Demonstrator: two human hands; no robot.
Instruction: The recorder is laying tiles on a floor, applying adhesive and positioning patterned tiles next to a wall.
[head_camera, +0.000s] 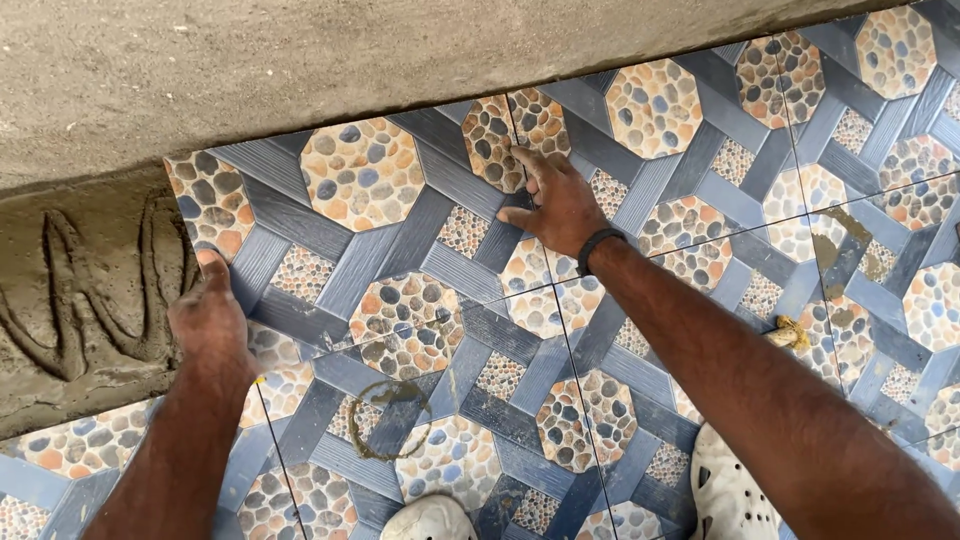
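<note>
A square floor tile (350, 215) with blue bands and pebble-pattern octagons lies at the edge of the tiled area, against the grey wall base. My left hand (210, 325) presses on its left edge, the thumb on the tile, fingers beside the wet mortar. My right hand (552, 205) lies flat with spread fingers on the tile's right edge, over the joint to the neighbouring tile. A black band sits on my right wrist (600, 243).
Wet grey mortar (80, 300) with curved grooves lies left of the tile. A rough cement wall (250, 60) runs along the top. Laid tiles (800, 200) with mortar smears cover the right and bottom. A small yellow scrap (790, 333) lies on them. My white clogs (725, 495) stand below.
</note>
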